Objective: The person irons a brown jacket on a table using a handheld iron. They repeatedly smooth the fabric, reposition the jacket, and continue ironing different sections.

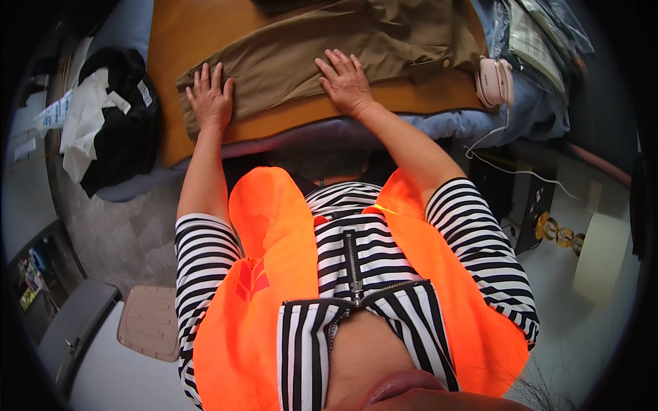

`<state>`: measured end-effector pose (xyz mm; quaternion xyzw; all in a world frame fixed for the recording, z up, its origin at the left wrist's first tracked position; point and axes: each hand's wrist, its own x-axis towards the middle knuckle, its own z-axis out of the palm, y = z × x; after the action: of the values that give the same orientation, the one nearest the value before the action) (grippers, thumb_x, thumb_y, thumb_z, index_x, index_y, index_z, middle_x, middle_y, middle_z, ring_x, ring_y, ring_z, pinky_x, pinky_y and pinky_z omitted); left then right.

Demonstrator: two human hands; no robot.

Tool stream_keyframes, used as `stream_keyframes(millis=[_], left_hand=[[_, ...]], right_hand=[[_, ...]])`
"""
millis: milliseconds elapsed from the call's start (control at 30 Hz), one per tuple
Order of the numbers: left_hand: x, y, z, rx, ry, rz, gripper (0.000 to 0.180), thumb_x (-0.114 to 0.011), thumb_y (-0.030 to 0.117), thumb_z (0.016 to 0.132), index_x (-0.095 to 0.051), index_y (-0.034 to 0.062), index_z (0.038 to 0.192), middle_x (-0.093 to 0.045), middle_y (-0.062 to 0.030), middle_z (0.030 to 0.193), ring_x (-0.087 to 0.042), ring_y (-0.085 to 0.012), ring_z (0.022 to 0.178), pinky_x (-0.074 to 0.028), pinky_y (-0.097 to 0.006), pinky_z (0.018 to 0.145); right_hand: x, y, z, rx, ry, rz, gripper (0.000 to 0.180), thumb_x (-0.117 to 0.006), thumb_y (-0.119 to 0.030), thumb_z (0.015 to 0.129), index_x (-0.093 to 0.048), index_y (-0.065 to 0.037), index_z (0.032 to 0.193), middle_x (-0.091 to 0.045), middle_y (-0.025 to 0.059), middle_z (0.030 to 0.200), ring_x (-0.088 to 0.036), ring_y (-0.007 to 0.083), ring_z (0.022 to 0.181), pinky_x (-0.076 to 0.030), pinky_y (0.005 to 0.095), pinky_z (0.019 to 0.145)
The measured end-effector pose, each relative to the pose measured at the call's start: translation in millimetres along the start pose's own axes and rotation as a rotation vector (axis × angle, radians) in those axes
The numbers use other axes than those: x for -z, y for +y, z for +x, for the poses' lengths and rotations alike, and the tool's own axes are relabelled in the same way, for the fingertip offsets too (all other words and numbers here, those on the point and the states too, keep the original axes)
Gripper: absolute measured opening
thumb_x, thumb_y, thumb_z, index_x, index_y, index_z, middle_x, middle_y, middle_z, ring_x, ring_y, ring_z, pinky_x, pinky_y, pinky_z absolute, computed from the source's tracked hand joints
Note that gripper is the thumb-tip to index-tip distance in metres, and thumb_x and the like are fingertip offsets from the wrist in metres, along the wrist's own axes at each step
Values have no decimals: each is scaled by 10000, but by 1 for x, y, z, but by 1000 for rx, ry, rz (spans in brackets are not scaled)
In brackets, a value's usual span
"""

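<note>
A pair of brown trousers [281, 68] lies stretched sideways across an orange-brown board [164, 41]. My left hand [210, 99] rests flat on the hem end of the leg, fingers spread and pointing away from me. Farther right, my right hand [344, 83] presses flat on the same leg, its fingers a little apart. Neither hand grips anything. Toward the right, the waist end shows a button and reaches a small pale pink iron [495, 82], which stands at the board's right edge. The far part of the trousers runs out of the picture.
Blue padded cloth [439, 127] hangs along the board's near edge. Dark and white clothes [123, 130] are heaped at the left. Plastic-wrapped garments [538, 44] lie at the far right. A white cord [531, 172] runs from the iron past a lamp [603, 260].
</note>
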<state>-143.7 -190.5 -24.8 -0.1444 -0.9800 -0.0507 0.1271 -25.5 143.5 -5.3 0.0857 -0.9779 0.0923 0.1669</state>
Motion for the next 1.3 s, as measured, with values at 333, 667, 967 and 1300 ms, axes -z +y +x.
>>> stream_keyframes(millis=[333, 667, 967, 1300], left_hand=[[-4, -3, 1, 9, -17, 21, 579, -447, 558, 1011, -411, 324, 1539, -310, -7, 1647, -257, -261, 1522, -137, -570, 1224], [-5, -4, 1, -5, -7, 35, 573, -435, 562, 1018, -406, 329, 1540, -314, -9, 1646, -269, -261, 1517, -158, -567, 1219], [-2, -3, 1, 4, -16, 21, 571, -456, 539, 1015, -410, 319, 1539, -325, -20, 1641, -271, -269, 1515, -160, -560, 1220], [-1, -2, 3, 11, -57, 68, 568, -437, 539, 1029, -386, 328, 1554, -293, -1, 1654, -248, -250, 1525, -141, -529, 1228]], right_hand=[[32, 73, -69, -260, 78, 14, 637, -640, -400, 938, -487, -63, 1457, -429, 174, 1532, -369, 332, 1441, -260, 495, 1202], [84, 66, -93, -462, 18, -142, 569, -717, -250, 859, -555, -52, 1368, -519, 103, 1449, -550, 294, 1206, -447, 438, 969], [73, 61, -61, -244, 153, 82, 503, -666, -290, 924, -573, -66, 1365, -554, 132, 1414, -498, 331, 1318, -391, 444, 1099], [156, 172, -47, -277, 475, -211, 341, -690, -247, 868, -617, -54, 1141, -612, 155, 1213, -575, 353, 1134, -458, 462, 976]])
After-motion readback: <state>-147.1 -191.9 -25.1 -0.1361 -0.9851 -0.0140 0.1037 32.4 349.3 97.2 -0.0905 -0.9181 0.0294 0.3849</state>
